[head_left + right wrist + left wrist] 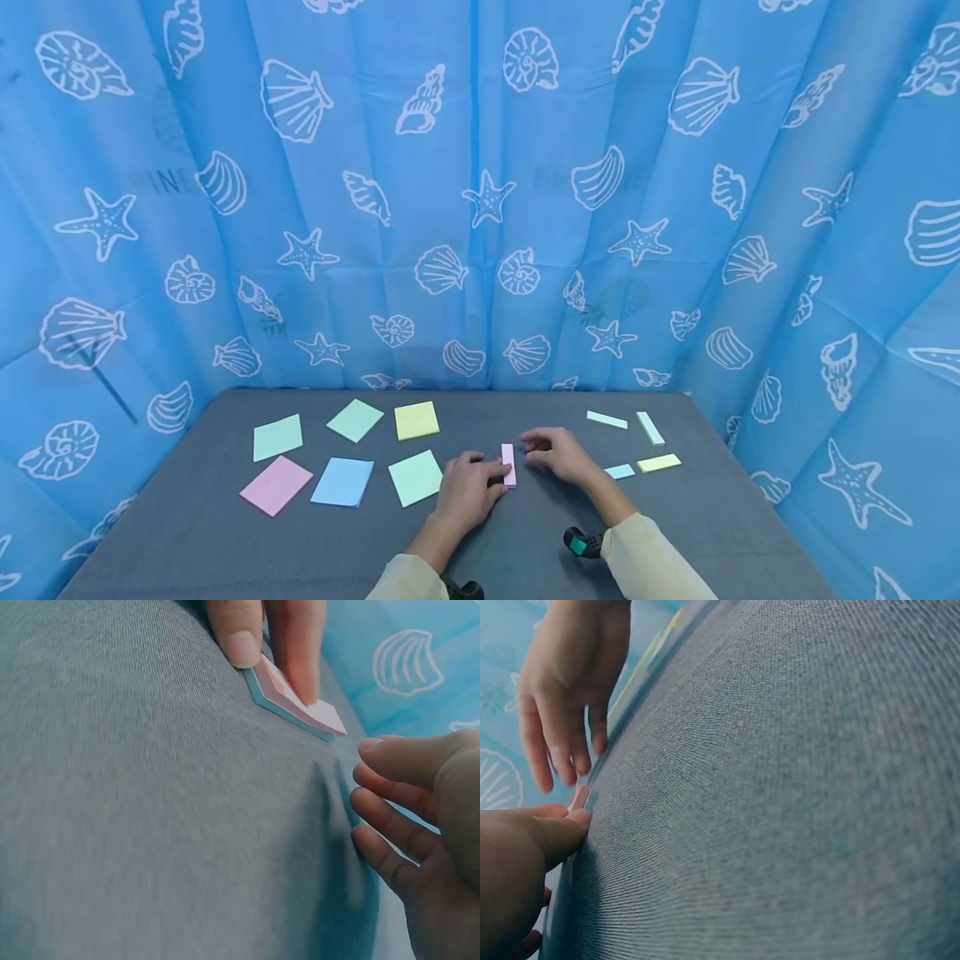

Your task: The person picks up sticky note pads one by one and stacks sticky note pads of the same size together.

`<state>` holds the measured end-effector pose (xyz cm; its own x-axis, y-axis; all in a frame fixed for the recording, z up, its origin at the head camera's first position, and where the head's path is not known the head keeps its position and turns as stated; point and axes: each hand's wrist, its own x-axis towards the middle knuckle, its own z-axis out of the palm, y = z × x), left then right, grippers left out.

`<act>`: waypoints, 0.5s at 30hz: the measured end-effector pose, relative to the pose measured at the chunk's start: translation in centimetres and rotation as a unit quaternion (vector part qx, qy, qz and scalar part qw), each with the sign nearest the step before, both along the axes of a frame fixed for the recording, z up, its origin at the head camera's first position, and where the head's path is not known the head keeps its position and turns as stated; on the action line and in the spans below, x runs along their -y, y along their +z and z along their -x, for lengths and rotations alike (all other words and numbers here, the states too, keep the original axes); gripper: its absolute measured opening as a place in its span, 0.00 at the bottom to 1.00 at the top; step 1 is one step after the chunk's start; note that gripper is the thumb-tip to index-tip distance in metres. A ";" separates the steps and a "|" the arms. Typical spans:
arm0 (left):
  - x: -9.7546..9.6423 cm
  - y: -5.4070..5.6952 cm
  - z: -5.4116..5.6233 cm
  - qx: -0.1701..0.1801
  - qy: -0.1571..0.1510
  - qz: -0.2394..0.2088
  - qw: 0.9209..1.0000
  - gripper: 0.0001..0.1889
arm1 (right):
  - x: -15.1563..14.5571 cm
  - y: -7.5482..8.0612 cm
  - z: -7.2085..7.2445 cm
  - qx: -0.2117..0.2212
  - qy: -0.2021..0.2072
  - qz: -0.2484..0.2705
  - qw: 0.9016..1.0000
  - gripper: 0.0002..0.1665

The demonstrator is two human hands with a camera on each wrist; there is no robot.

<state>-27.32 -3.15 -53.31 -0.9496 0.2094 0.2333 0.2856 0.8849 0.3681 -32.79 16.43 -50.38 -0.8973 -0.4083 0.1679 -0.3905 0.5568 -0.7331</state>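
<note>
A narrow pad of sticky notes [508,454] lies lengthwise near the middle of the grey table, pink on top with a light blue layer below, as the right wrist view shows [300,712]. My left hand [467,492] holds it from the left, the thumb at its near end and a finger pressing on its top. The pink layer looks slightly bent up from the blue one. Just to the right, my right hand [558,454] hovers with loosely bent fingers apart from the pad. Nothing shows between its thumb and fingers [394,817].
On the left lie square sticky notes: several green [277,437], one yellow [417,421], one pink [276,486] and one blue [342,482]. Narrow strips lie at right, including a yellow one [659,462] and a blue one [620,472]. A blue shell-patterned curtain [487,250] hangs behind the table.
</note>
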 end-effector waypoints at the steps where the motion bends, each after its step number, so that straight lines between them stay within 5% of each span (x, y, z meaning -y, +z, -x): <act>1: 0.0 0.0 0.0 0.002 0.001 0.001 1.000 0.19 | -0.3 0.1 -0.1 -0.004 -0.003 0.000 1.000 0.15; 15: 0.1 -0.1 -0.1 -0.002 0.005 -0.013 1.000 0.19 | -3.8 0.9 -1.6 -0.033 -0.066 -0.012 0.997 0.13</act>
